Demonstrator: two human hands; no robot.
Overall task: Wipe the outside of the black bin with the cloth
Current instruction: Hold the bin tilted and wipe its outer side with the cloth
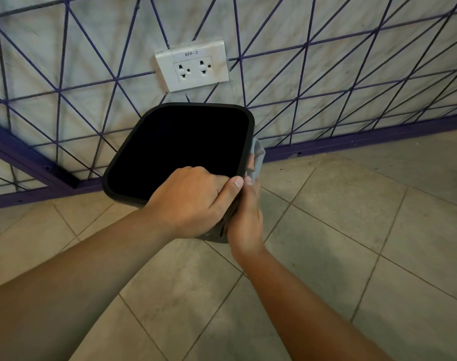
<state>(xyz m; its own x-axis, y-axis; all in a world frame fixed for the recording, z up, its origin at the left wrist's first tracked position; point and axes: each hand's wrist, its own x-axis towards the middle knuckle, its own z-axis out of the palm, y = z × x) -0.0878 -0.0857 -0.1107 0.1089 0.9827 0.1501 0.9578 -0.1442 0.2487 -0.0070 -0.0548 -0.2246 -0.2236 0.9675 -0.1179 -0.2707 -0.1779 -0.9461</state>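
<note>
A: What's closest to the lens?

B: The two bare forearms, reaching toward the black bin [144, 162]. Starting left of the bin's near corner: the left hand [188, 201] is curled over the rim, thumb on the outside, steadying it.

A: And right of that corner?

B: The right hand [245, 217] lies against the bin's right outer wall, holding the cloth [258, 157] to it; how tightly the fingers grip the cloth I can't tell.

A: Where's the bin itself?

B: On the tiled floor [352, 230], just below the wall socket [193, 65]. The cloth hand is the nearer one to the unwiped side, which runs away from the corner toward the wall; I'd judge the stroke follows that line.

A: Surfaces?

B: Smooth, hard, rounded-square plastic; soft grey crumpled fabric.
</note>
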